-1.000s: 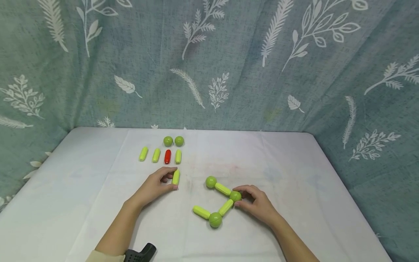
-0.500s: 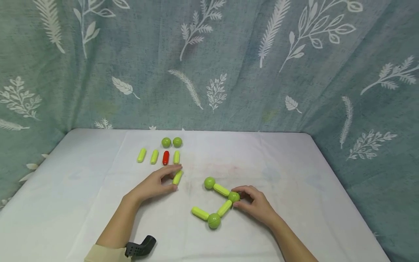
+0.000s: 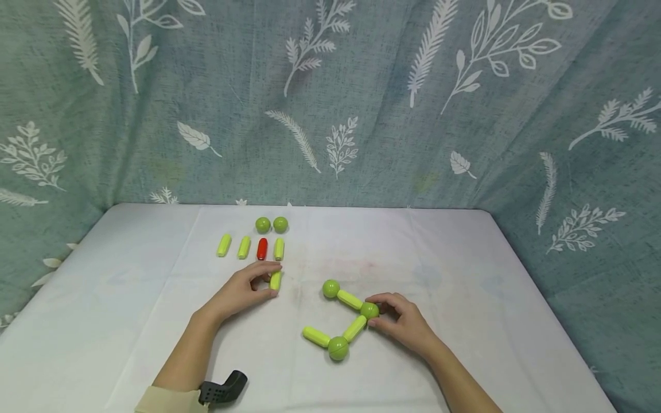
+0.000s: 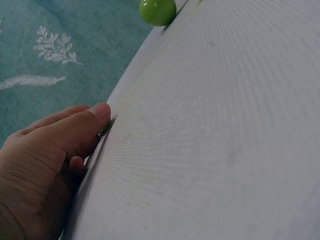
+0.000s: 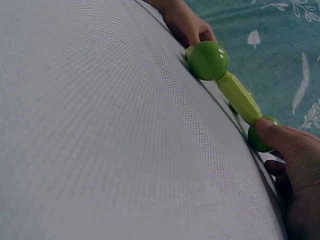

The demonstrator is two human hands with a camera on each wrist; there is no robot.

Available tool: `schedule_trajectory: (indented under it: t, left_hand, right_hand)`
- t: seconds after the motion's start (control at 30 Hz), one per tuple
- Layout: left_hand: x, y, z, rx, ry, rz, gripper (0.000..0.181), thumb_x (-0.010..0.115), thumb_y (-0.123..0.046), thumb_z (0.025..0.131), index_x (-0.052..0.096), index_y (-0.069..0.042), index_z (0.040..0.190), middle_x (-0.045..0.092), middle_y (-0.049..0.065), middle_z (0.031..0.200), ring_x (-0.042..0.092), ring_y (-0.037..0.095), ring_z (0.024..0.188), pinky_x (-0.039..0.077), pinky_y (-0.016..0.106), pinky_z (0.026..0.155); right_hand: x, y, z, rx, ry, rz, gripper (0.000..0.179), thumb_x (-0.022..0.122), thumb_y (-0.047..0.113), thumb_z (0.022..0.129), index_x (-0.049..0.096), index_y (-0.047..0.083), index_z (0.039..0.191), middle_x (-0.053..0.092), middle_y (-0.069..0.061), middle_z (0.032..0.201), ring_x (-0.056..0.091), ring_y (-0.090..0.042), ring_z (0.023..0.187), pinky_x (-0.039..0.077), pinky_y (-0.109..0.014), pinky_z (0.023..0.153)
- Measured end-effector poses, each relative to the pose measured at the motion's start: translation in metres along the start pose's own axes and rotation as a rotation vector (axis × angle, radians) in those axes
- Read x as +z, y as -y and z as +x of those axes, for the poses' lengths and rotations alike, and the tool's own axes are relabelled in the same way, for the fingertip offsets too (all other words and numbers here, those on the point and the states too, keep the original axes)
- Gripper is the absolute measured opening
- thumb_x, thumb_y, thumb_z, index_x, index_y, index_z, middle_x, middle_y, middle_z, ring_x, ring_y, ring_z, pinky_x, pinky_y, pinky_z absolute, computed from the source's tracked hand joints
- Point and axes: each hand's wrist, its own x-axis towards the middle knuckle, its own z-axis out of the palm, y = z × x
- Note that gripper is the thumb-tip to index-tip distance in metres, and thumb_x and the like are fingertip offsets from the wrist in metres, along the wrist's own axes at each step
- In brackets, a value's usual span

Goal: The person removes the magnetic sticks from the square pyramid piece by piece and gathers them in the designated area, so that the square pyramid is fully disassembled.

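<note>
Between the thumb and fingers of my left hand, a short yellow-green rod is pinched, close to the white tabletop. My right hand holds a green ball, thumb on its near side and fingers on its far side. That ball joins two yellow-green rods in a zigzag chain. One rod ends at a green ball; the other meets a larger-looking ball, from which a further rod points left. In the left wrist view, the pinched rod is mostly hidden by the hand.
Beyond my left hand, a row holds several yellow-green rods and a red rod. Two green balls lie behind the row. A leaf-patterned curtain borders the table. A black strap piece is at my left wrist.
The rod in my left hand tilted rightward half a second ago and now stands straighter, with the fingers drawn back slightly. My right hand and the chain stay in place.
</note>
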Motion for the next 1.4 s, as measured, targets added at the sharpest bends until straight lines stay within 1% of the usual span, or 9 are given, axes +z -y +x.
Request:
schedule_trajectory:
  t: [0.23,0.4,0.5,0.6,0.77,1.0,1.13,1.27,1.4]
  left_hand:
    - [-0.003,-0.002,0.0,-0.029,-0.017,-0.003,0.056,0.077,-0.026,0.079,0.057,-0.015,0.13,0.047,-0.001,0.14,0.053,0.017,0.097,0.044,0.022,0.071]
    - [-0.005,-0.011,0.002,-0.02,-0.082,-0.04,0.054,0.077,-0.025,0.08,0.058,-0.015,0.129,0.045,-0.001,0.138,0.052,0.018,0.103,0.043,0.022,0.074]
    - [-0.005,-0.017,0.002,-0.001,-0.114,-0.074,0.051,0.077,-0.023,0.08,0.059,-0.014,0.127,0.049,-0.001,0.133,0.051,0.02,0.104,0.041,0.027,0.08]
    - [-0.002,-0.019,0.002,-0.004,-0.095,-0.084,0.053,0.077,-0.022,0.08,0.058,-0.012,0.128,0.049,0.0,0.132,0.051,0.022,0.107,0.041,0.037,0.089]
    - [0.006,-0.012,0.002,-0.025,-0.052,-0.023,0.055,0.077,-0.019,0.079,0.056,-0.009,0.13,0.045,0.004,0.139,0.051,0.022,0.108,0.039,0.05,0.098]
    - [0.009,-0.006,0.0,-0.015,-0.054,0.02,0.049,0.076,-0.017,0.08,0.06,-0.01,0.125,0.05,0.006,0.135,0.055,0.021,0.104,0.041,0.05,0.099]
    - [0.007,-0.006,0.0,-0.019,-0.061,0.024,0.052,0.078,-0.018,0.079,0.059,-0.011,0.127,0.048,0.003,0.137,0.054,0.017,0.1,0.043,0.042,0.097]
    - [0.008,-0.008,-0.001,0.038,-0.107,0.01,0.055,0.079,-0.019,0.077,0.059,-0.01,0.127,0.049,0.0,0.134,0.051,0.013,0.09,0.045,0.026,0.082]
    - [0.014,-0.019,-0.003,0.185,-0.154,-0.056,0.045,0.079,-0.013,0.076,0.064,-0.006,0.118,0.059,0.004,0.115,0.049,0.013,0.08,0.043,0.02,0.069]
  right_hand:
    - [-0.001,0.0,0.002,-0.011,-0.006,-0.006,0.036,0.074,0.027,0.08,0.065,0.017,0.113,0.063,0.005,0.1,0.057,-0.008,0.09,0.05,-0.026,0.081]
    - [-0.002,0.0,0.003,-0.022,-0.014,-0.017,0.036,0.075,0.026,0.079,0.065,0.018,0.113,0.063,0.006,0.099,0.058,-0.008,0.089,0.05,-0.026,0.08]
    - [-0.003,0.0,0.003,-0.021,-0.012,-0.016,0.037,0.076,0.026,0.078,0.065,0.018,0.113,0.063,0.006,0.099,0.058,-0.008,0.09,0.05,-0.026,0.079]
    - [-0.003,0.001,0.002,-0.019,-0.009,-0.011,0.037,0.076,0.025,0.079,0.065,0.018,0.113,0.063,0.006,0.099,0.058,-0.008,0.09,0.05,-0.025,0.079]
    - [-0.002,0.001,0.002,-0.015,0.006,0.003,0.037,0.076,0.025,0.079,0.065,0.017,0.114,0.062,0.005,0.099,0.057,-0.008,0.09,0.05,-0.026,0.081]
    - [-0.001,0.0,0.001,-0.007,0.017,0.028,0.037,0.075,0.025,0.08,0.064,0.017,0.114,0.062,0.004,0.099,0.057,-0.009,0.09,0.05,-0.026,0.083]
    - [-0.001,0.0,0.0,0.001,0.014,0.023,0.037,0.075,0.025,0.08,0.064,0.017,0.114,0.062,0.004,0.1,0.058,-0.009,0.091,0.05,-0.026,0.083]
    - [-0.001,0.002,0.0,0.007,0.011,0.012,0.037,0.075,0.026,0.08,0.064,0.017,0.114,0.061,0.005,0.1,0.058,-0.009,0.09,0.05,-0.026,0.082]
    - [-0.002,0.002,0.0,0.006,0.008,0.002,0.038,0.075,0.026,0.08,0.064,0.018,0.115,0.061,0.005,0.099,0.058,-0.008,0.09,0.05,-0.025,0.081]
